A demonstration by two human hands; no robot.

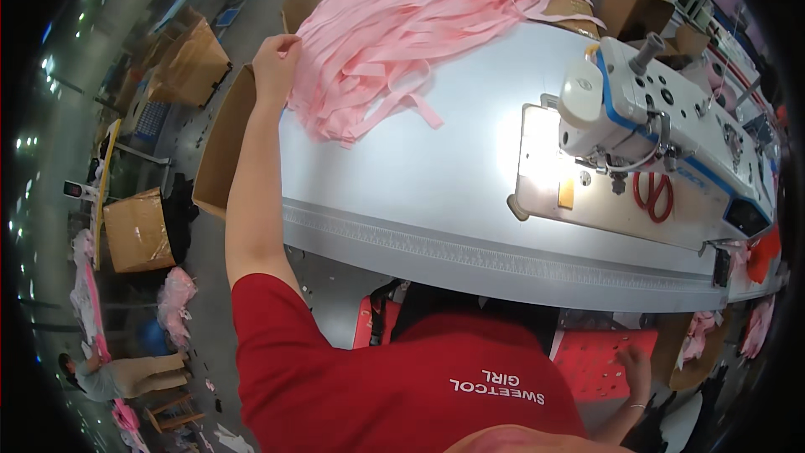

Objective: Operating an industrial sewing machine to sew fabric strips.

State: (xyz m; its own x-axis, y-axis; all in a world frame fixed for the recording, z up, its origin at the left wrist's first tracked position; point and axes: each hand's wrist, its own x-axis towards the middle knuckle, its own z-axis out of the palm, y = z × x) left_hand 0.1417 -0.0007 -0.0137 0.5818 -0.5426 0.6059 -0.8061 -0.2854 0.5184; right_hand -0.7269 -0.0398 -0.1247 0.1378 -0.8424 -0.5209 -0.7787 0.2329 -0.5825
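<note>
A big heap of pink fabric strips (402,21) lies over the far left of the white sewing table (402,176), a few loose ends trailing toward me. My left hand (277,63) is at the heap's left edge, arm stretched forward. Its fingers are curled closed against the strips; whatever is between them is hidden. Low on the right, below the table's front edge, my right hand (635,369) hangs over a coral-red spotted surface (591,361). Its fingers are loosely apart, with nothing visible in them.
A white and blue sewing machine (662,109) stands on the table's right, its lamp lit. Red-handled scissors (653,196) lie beneath its arm. A ruler strip (470,256) runs along the front edge. Cardboard boxes (138,231) stand left, where another person (126,377) is farther off.
</note>
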